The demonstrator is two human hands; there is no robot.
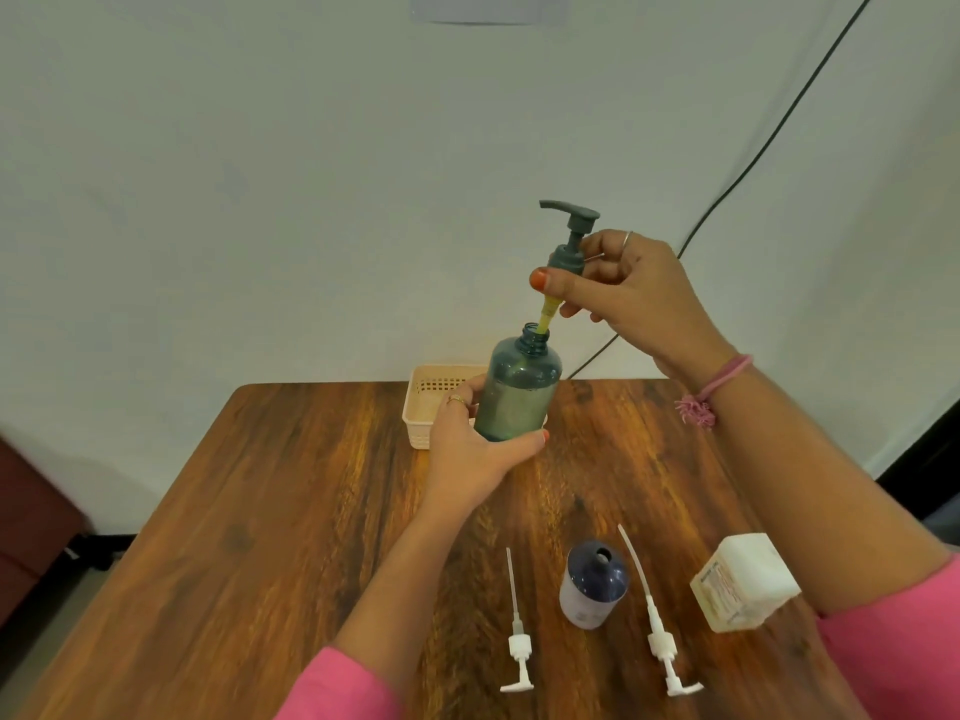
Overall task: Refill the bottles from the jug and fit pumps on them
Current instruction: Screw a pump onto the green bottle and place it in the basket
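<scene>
The left hand (470, 449) has its fingers wrapped round the translucent teal plastic bottle (517, 389). The right hand's (631, 296) fingers pinch the dark grey plastic pump (569, 241), its yellowish tube below them entering the bottle's neck.

Teal translucent bottle (519, 392); grey-green pump (569, 236); navy bottle (594, 584); white pumps (517, 636); cream lattice basket (428, 405); brown wood-grain table (260, 511).
</scene>
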